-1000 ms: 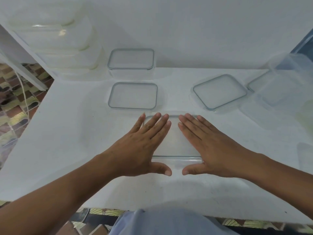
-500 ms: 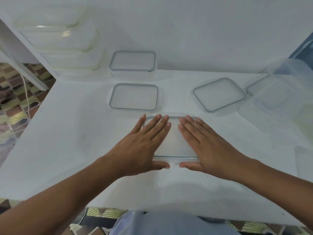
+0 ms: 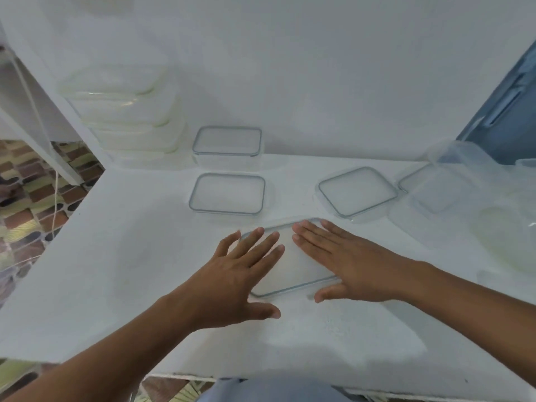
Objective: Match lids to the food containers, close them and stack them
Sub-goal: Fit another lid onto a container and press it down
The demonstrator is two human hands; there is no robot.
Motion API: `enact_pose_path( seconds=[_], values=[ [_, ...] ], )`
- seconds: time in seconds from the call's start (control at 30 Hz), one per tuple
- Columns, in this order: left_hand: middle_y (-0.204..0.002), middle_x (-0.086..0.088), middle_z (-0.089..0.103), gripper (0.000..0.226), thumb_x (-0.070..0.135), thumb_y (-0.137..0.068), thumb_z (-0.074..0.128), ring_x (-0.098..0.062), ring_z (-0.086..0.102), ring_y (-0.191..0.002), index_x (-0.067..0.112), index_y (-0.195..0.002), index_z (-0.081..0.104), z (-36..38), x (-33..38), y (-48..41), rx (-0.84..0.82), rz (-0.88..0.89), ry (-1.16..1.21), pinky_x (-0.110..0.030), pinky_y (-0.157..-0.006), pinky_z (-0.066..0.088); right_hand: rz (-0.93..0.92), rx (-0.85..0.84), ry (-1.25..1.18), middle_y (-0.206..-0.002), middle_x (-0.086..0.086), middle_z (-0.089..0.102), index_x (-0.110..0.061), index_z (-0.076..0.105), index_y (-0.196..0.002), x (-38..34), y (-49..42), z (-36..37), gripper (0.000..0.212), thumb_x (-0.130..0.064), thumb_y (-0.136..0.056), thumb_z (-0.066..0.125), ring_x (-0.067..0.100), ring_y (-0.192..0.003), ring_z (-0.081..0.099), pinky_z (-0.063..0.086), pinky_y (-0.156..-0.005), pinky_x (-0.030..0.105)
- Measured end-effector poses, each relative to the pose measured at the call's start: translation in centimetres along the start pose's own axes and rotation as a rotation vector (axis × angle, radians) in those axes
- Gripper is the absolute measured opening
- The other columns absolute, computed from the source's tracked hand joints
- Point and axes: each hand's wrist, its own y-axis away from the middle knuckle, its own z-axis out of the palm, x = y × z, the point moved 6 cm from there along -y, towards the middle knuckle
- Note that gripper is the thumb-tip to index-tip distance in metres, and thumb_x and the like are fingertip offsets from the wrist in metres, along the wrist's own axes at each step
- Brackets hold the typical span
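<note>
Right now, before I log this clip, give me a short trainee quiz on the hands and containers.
1. True or false: the left hand is clenched in a fist.
2. Where is the stack of containers? A) back left B) front right C) front centre
3. How many hands lie flat on the nearest container, fingers straight?
Key: 1 false; 2 A; 3 two, the right hand included.

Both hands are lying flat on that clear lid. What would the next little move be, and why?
Probably press down along the rim to seat the lid: the left hand and right hand lie flat on it, gripping nothing.
</note>
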Motion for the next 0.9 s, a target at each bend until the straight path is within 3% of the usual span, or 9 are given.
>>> enact_pose_path(
  seconds=[0.13,0.27,0.43,0.5,0.57,0.67,0.73,0.8,0.9],
  values=[
    [-0.169,-0.004,0.025,0.093,0.085,-0.09,0.035,-0.031,0.031,-0.151,0.022,-0.159,0.033,-1.1,1.5,1.1,0.068,0.001,-0.04,-0.051,-0.111,0.036,-0.089,-0.104,0.073,-0.162,-0.012,-0.028,-0.026,-0.019,-0.157,2.0,-0.4,-0.7,0.094,-0.047,-0.1,0.052,0.0,-0.147,-0.027,-0.016,-0.122,0.033],
    [-0.158,-0.009,0.045,0.087,0.083,-0.091,0.039,-0.031,0.053,-0.131,0.018,-0.148,0.049,-1.5,2.8,1.4,0.123,0.028,-0.094,-0.051,-0.096,0.046,-0.104,-0.141,0.13,-0.163,-0.017,-0.02,-0.029,-0.013,-0.158,2.9,-1.2,-1.3,0.096,-0.007,-0.095,0.056,0.0,-0.148,-0.021,-0.015,-0.121,0.034],
    [-0.144,-0.011,0.061,0.072,0.074,-0.095,0.043,-0.024,0.059,-0.103,0.018,-0.137,0.061,-2.4,3.3,0.8,0.203,0.103,-0.076,-0.041,-0.082,0.05,-0.086,-0.007,0.211,-0.166,-0.012,-0.008,-0.034,-0.004,-0.16,3.5,-2.2,-2.1,0.105,0.017,-0.074,0.027,0.011,-0.153,-0.011,-0.004,-0.124,0.044],
    [-0.139,-0.008,0.064,0.08,0.075,-0.091,0.049,-0.02,0.054,-0.094,0.013,-0.141,0.059,-2.5,2.9,0.5,0.235,0.082,0.01,-0.037,-0.078,0.051,-0.04,0.082,0.212,-0.167,-0.005,-0.001,-0.031,0.005,-0.161,3.4,-2.3,-1.8,0.104,0.014,-0.067,0.012,0.016,-0.154,-0.003,0.002,-0.125,0.044],
    [-0.137,-0.003,0.064,0.099,0.079,-0.083,0.057,-0.015,0.044,-0.089,0.007,-0.15,0.047,-2.6,2.2,0.4,0.276,0.02,0.153,-0.031,-0.075,0.051,0.041,0.156,0.147,-0.168,0.001,0.007,-0.024,0.016,-0.161,2.8,-2.1,-1.3,0.106,0.02,-0.065,0.022,0.02,-0.155,0.004,0.009,-0.125,0.042],
    [-0.143,0.0,0.053,0.118,0.089,-0.075,0.053,-0.014,0.041,-0.098,0.011,-0.16,0.03,-1.9,1.2,0.1,0.227,-0.078,0.194,-0.029,-0.084,0.052,0.151,0.199,-0.12,-0.168,0.001,0.008,-0.017,0.017,-0.16,1.4,-1.4,-0.6,0.098,0.021,-0.072,0.037,0.011,-0.154,0.0,0.003,-0.125,0.03],
    [-0.161,-0.004,0.034,0.118,0.096,-0.073,0.043,-0.022,0.04,-0.123,0.019,-0.161,0.028,-1.1,0.9,-0.2,0.141,-0.133,0.134,-0.039,-0.103,0.046,0.18,0.163,-0.302,-0.167,-0.007,-0.005,-0.021,0.003,-0.159,0.5,-0.3,-0.6,0.081,0.012,-0.091,0.033,-0.001,-0.15,-0.016,-0.009,-0.121,0.019],
    [-0.173,0.0,-0.003,0.116,0.1,-0.072,0.036,-0.026,0.007,-0.154,0.031,-0.164,0.015,-0.5,0.8,-0.3,0.043,-0.176,0.14,-0.05,-0.122,0.019,0.179,0.073,-0.374,-0.164,-0.013,-0.019,-0.024,-0.007,-0.158,0.1,0.8,-0.7,0.068,-0.004,-0.103,0.028,-0.007,-0.144,-0.028,-0.015,-0.118,0.017],
    [-0.165,0.009,-0.034,0.117,0.1,-0.075,0.032,-0.013,-0.033,-0.151,0.034,-0.163,-0.007,0.0,0.8,-0.4,-0.052,-0.169,0.154,-0.057,-0.124,-0.011,0.195,-0.056,-0.4,-0.158,-0.017,-0.035,-0.024,-0.02,-0.155,-0.6,1.7,-1.2,0.068,-0.038,-0.108,0.027,-0.005,-0.139,-0.038,-0.016,-0.121,0.026]
  ],
)
